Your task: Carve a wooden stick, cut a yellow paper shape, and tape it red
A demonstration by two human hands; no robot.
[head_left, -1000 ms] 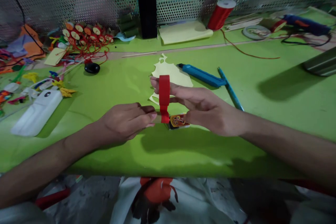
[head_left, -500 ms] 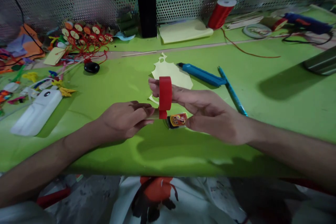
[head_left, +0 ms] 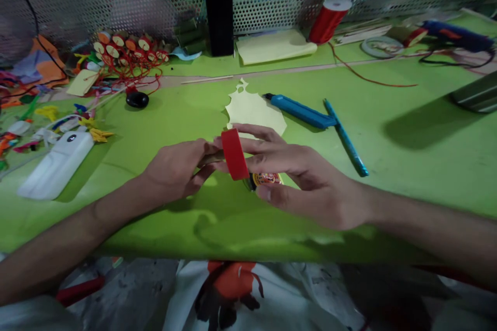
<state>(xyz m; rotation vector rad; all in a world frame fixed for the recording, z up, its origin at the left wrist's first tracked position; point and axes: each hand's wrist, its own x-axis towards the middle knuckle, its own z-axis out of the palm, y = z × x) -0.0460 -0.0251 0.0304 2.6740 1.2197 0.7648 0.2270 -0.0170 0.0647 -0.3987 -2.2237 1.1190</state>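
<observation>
My left hand is closed around a small brownish piece, mostly hidden by the fingers. A roll of red tape hangs on the fingers of my right hand, which pass through its ring. The roll tilts and sits right against the left fingertips. My right thumb is held apart, over a small packet with a black, yellow and red label on the table. Behind the hands lies a pale yellow paper scrap with scalloped edges.
Right of the scrap lie a blue cutter and a turquoise pen. A white device lies at left, near small colourful pieces. Toward the back stand a black phone, a red cord spool and several small drums.
The tape roll has moved down and slightly left, and now tilts. My right hand has come closer to the left, its thumb now over the packet. The left fingers have shifted slightly.
</observation>
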